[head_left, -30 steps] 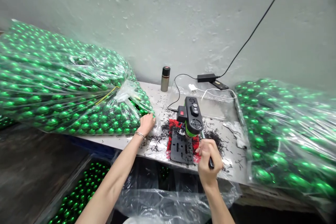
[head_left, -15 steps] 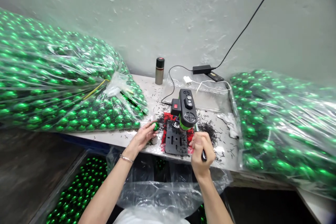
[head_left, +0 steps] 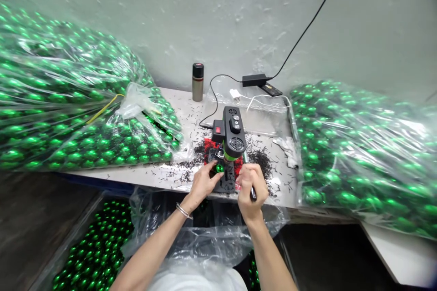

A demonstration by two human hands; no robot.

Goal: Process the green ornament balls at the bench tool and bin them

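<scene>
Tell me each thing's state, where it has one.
Shiny green ball: held in left hand
Black lever handle: gripped by right hand
Clear plastic bag at left: bulging, bunched
Clear plastic bag at right: bulging
Grey cylindrical bottle: upright, black cap on
Black rectangular power adapter: cabled both ends

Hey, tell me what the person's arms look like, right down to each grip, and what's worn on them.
The left arm and right arm are bare, with no sleeve showing. A thin, silver-coloured bangle circles the left wrist; the right shows none. Neither the left grip nor the right grip wears a glove. Rings are too small to tell.
</scene>
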